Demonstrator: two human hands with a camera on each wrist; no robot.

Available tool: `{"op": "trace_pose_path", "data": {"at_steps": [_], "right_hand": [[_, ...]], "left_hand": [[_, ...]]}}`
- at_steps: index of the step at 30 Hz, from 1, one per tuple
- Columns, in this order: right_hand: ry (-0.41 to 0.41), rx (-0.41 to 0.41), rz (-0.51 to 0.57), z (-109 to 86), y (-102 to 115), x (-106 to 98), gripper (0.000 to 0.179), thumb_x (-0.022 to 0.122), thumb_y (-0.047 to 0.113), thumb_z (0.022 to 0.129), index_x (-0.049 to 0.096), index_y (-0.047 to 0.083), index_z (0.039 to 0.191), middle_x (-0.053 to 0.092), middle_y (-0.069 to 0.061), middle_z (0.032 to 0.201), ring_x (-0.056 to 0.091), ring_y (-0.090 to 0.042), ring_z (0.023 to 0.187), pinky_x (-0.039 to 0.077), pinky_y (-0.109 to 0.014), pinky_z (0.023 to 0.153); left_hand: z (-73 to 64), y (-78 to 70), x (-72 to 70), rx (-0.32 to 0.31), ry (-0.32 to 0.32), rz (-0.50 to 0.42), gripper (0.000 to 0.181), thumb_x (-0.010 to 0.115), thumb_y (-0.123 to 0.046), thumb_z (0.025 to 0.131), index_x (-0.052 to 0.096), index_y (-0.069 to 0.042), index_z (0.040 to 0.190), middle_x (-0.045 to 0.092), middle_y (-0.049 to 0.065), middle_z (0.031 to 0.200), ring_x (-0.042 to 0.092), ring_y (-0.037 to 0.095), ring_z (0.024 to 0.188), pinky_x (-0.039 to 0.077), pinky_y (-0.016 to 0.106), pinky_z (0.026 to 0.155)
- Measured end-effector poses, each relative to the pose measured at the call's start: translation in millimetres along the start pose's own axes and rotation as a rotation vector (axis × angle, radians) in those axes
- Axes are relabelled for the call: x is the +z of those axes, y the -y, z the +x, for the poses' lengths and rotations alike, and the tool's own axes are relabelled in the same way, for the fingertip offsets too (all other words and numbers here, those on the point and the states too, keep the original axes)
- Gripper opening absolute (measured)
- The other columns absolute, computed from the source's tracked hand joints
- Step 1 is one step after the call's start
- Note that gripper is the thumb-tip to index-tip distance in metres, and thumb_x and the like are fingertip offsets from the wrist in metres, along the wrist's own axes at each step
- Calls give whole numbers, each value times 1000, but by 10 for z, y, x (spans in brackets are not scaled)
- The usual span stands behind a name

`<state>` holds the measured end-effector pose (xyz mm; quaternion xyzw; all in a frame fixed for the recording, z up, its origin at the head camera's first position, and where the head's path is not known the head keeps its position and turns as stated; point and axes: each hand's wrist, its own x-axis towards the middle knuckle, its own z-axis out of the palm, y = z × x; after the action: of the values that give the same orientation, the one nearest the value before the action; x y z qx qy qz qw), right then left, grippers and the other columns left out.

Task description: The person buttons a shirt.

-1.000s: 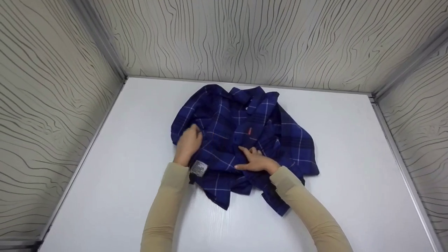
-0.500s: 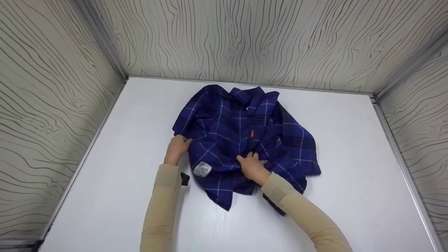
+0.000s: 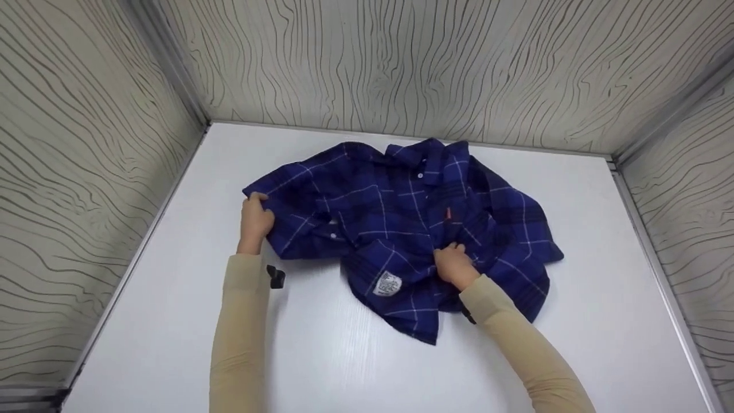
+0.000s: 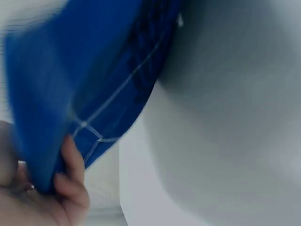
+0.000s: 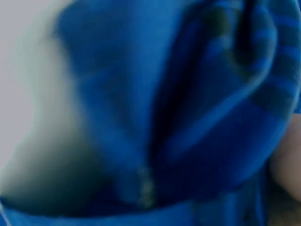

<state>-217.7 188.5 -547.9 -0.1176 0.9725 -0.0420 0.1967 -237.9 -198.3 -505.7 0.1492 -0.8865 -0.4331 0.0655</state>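
A dark blue plaid button-up shirt [image 3: 378,212] lies rumpled on the table, its collar [image 3: 456,160] toward the back wall. At its left side, my left hand [image 3: 255,222] grips the end of a sleeve [image 3: 292,189] and holds it out to the left. The left wrist view shows fingers [image 4: 73,165] curled round the blue cloth. My right hand [image 3: 455,265] pinches the shirt's front below a small red tab [image 3: 448,213]. Blurred folds fill most of the right wrist view. A white label [image 3: 387,284] shows on the turned-up lower hem.
The white table [image 3: 338,367] is bordered by wood-grain-patterned walls [image 3: 378,63] at the back and both sides. Metal strips run along the table's edges. A small black wrist-worn piece [image 3: 276,277] shows beside the left sleeve cuff.
My left hand has moved left and pulled the sleeve outward, so the shirt spreads wider. My right hand has shifted right with the shirt front, and the label has moved right too.
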Motion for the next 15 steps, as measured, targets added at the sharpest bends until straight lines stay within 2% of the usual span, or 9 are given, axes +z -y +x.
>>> {"op": "trace_pose_path", "data": {"at_steps": [3,5,6,8,12,14,15], "right_hand": [[18,10,7,28,-107,-58,25,44,-2,87,54,-9,108,36,-41,112,36,-49,96,43,-56,67],[36,15,15,55,-166,-84,25,44,-3,86,54,-9,109,34,-38,112,34,-48,96,43,-54,69],[48,19,25,69,-188,-96,26,44,-2,86,54,-8,110,33,-37,112,33,-48,97,42,-54,71],[70,17,36,95,-228,-112,27,46,-1,85,54,-8,110,31,-35,111,32,-47,96,42,-54,71],[97,4,62,130,-272,-128,31,52,1,81,53,-7,111,28,-33,111,30,-49,97,41,-55,72],[99,-7,70,135,-282,-131,32,54,1,79,53,-7,110,28,-33,110,30,-50,98,41,-55,72],[100,-11,74,136,-284,-129,33,54,1,79,53,-7,110,27,-33,110,29,-50,98,41,-55,72]], "left_hand": [[24,132,-81,-29,-19,0,45,41,4,81,30,10,125,39,34,117,39,42,110,31,46,93],[18,227,-106,-64,16,-11,57,47,-2,82,19,9,130,38,36,119,38,43,112,30,46,94],[9,276,-114,-80,52,-5,63,51,-6,82,15,10,131,37,37,120,37,44,112,29,46,95],[-26,367,-127,-125,163,30,78,59,-12,78,8,12,132,35,38,122,36,44,114,28,46,96],[-108,513,-149,-211,391,130,95,68,-13,71,1,14,133,27,36,130,29,44,120,24,47,98],[-138,558,-158,-231,458,169,99,70,-9,68,-1,11,135,23,35,133,25,43,122,23,48,99],[-150,572,-164,-230,467,179,97,69,-6,68,2,9,136,23,34,134,26,43,122,24,49,98]]}}
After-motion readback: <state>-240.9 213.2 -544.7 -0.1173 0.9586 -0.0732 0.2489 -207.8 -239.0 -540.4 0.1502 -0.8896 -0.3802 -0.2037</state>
